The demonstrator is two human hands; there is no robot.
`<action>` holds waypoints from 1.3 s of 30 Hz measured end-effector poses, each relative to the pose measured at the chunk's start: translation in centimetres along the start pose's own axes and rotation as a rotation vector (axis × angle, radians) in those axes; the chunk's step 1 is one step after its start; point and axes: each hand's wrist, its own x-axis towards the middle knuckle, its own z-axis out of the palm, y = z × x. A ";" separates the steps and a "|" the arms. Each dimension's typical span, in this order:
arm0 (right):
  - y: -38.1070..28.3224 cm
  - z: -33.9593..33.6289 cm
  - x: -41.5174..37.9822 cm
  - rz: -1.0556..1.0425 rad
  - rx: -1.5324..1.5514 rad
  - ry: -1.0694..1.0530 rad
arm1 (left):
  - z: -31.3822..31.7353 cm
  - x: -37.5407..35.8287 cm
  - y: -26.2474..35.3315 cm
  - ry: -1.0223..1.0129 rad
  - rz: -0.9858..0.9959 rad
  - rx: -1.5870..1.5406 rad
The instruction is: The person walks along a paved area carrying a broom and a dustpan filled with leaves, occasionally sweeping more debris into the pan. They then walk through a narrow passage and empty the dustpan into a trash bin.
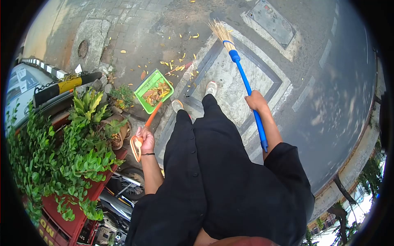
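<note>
My left hand [146,140] is closed round the orange handle of a dustpan [142,89]. The pan itself is bright green and rests on the paving, with dry brown and yellow leaves [156,94] inside. My right hand [256,101] grips the blue handle of a broom [244,76]. The broom points away from me, its straw bristles [221,33] fanned out near the far corner of a framed concrete slab. Loose yellow leaves [166,63] lie scattered on the ground just beyond the dustpan.
Leafy plants [53,156] and a clay pot [116,135] crowd the left, near a motorcycle wheel [133,182]. A yellow and black barrier pole [67,87] stands behind them. A metal cover [271,22] is set in the ground ahead. The asphalt road [328,106] runs along the right.
</note>
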 end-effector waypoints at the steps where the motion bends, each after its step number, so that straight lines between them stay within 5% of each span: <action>1: 0.3 -1.3 3.6 -0.044 -0.023 0.052 | -0.8 -0.6 -0.6 -0.004 0.001 -0.008; 8: -2.8 -4.8 24.5 -0.080 -0.406 0.040 | -4.2 -3.1 -5.3 0.027 0.011 -0.038; 14: -3.6 4.4 18.4 -0.341 -1.005 -0.219 | -5.1 -2.6 -4.6 0.087 0.018 -0.037; 19: -0.9 10.0 5.5 -0.462 -0.967 -0.344 | -5.1 -1.0 -2.8 0.048 0.058 0.061; 22: -1.8 9.7 -1.1 -0.214 -0.481 -0.291 | -4.7 -0.6 -0.4 0.030 0.071 0.096; 25: -3.4 8.6 -5.7 -0.147 -0.307 -0.224 | -4.3 -0.9 1.3 -0.014 0.091 0.132; 31: -7.6 6.5 -3.8 -0.210 -0.331 0.026 | -4.1 0.8 4.7 -0.093 0.009 0.129; 39: -19.0 -4.7 11.3 -0.249 -0.366 0.211 | 0.3 3.9 0.7 -0.148 0.129 0.153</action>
